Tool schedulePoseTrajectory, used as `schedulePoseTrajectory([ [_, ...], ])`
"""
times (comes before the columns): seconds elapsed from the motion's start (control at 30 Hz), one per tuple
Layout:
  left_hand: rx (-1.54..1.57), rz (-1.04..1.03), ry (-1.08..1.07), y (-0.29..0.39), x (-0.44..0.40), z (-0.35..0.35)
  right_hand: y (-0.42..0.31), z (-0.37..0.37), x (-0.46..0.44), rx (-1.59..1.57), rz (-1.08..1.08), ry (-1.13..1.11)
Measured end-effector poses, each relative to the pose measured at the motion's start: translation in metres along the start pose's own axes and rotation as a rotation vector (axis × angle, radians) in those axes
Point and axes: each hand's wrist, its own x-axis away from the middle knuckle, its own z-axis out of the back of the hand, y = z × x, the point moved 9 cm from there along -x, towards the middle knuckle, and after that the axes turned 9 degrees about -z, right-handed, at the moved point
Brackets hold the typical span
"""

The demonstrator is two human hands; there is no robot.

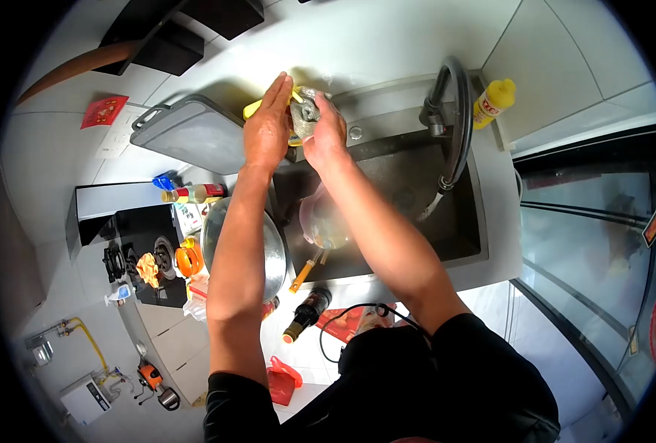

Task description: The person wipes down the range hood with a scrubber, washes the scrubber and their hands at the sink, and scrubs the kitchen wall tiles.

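Note:
At the back edge of the sink [483,214], my left hand [267,133] has its fingers stretched out over a yellow object [251,109], which the hand partly hides. Beside it, my right hand [326,133] grips a grey, mesh-like scrubber [305,117]; a thin yellow spout touches or overlaps the scrubber's top. A translucent pinkish bowl [318,214] lies in the sink below my wrists. Water runs from the black faucet [461,111] into the basin.
Left of the sink are a grey board [188,133], a round metal lid or pan [269,251], a red-labelled bottle [199,193] and a stove [139,236]. An orange-handled tool [303,275] and a dark bottle [309,310] lie near the front edge. A yellow bottle [494,102] stands right.

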Motion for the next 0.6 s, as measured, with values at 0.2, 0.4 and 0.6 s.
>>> schedulePoseTrajectory([
  [0.2, 0.045, 0.023, -0.1, -0.01, 0.007, -0.013, 0.002, 0.0, -0.009, 0.027, 0.03, -0.051],
  [0.4, 0.006, -0.018, -0.066, -0.009, 0.01, -0.017, 0.0, 0.007, -0.014, -0.014, 0.029, -0.106],
  [0.6, 0.211, -0.009, 0.009, 0.0, 0.008, -0.005, -0.004, 0.044, 0.008, -0.077, -0.167, -0.227],
])
